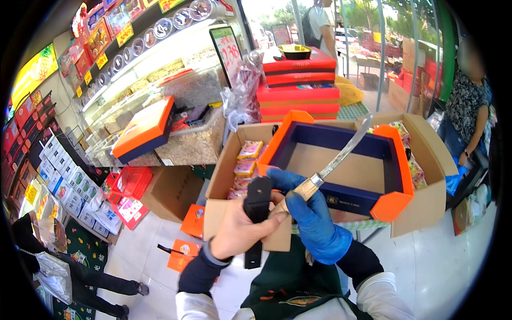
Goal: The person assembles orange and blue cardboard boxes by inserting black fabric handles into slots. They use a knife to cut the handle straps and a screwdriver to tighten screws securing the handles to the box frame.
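Observation:
In my right hand, which wears a blue glove, is a knife with a wooden handle and a long, slightly curved metal blade. Its tip points up and away to the right. My bare left hand is closed around a long black piece that looks like a knife sheath, upright beside the handle's butt end. The left fingertips are close to that end; whether they touch it I cannot tell. Beyond both hands, a shallow open gift box with dark blue walls and orange flaps rests on a larger cardboard carton.
Small colourful packets fill the carton's left side. Red boxes are stacked behind it. An orange box lies on the counter at left. Orange cards are on the floor. People stand at far left and right.

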`<state>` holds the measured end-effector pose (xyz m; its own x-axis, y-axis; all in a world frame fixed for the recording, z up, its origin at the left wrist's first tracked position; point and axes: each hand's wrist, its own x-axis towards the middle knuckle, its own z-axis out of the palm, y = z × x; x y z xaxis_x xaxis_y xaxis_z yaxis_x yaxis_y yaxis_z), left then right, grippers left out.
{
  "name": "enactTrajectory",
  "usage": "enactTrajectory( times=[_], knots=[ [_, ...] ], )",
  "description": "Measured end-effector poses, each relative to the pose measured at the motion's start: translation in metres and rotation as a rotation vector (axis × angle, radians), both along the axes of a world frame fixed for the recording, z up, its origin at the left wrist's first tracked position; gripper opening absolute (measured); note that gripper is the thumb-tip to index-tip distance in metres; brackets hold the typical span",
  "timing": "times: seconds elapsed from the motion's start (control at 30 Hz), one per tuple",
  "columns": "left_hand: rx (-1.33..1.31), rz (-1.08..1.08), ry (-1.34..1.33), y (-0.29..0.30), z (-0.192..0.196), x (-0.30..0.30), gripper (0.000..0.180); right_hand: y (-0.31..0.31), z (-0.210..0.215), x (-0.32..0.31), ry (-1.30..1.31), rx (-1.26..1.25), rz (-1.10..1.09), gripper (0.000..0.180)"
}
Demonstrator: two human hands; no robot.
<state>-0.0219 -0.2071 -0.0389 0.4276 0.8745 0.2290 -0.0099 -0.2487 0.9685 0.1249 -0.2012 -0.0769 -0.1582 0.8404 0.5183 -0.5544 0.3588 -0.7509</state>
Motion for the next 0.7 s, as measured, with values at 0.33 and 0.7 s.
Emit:
enactTrajectory(
  times=[0.33,0.7],
  knots=[
    [-0.399,-0.674,-0.163,-0.023,-0.134,0.095,0.039,-0.126,-0.123,0.145,-0.744,-0.071,-0.645,0.04],
    [-0.675,-1.122,0.101,-0.061,-0.187,0.167,0.012,-0.238,-0.173,0.167,-1.26,-0.213,-1.01,0.051]
  ],
)
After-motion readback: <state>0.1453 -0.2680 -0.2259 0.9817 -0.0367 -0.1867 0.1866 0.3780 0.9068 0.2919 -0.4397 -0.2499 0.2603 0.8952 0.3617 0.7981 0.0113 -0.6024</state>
